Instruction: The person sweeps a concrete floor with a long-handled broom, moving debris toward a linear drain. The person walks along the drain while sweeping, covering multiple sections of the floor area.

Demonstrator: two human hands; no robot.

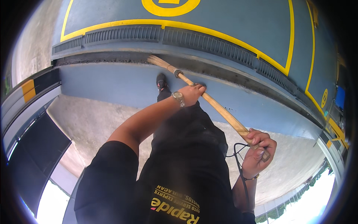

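A stick broom (223, 112) with a long wooden handle slants across the view. My left hand (192, 94), with a watch at its wrist, is wrapped round the handle towards the bristle end. Round the top end of the handle my right hand (260, 149) is closed, and a thin black cord (238, 158) hangs beside it. The broom's bristles (158, 61) reach the edge of a dark, dirt-lined drain channel (112, 57). Whether the tips press on its bottom I cannot tell.
Metal grates (123, 34) run in a row along the channel's far side. Yellow lines (179, 24) mark the grey-blue floor beyond. My black shoe (161, 81) stands near the channel on a light blue strip (108, 82). A black-and-yellow striped barrier (37, 85) is at the left.
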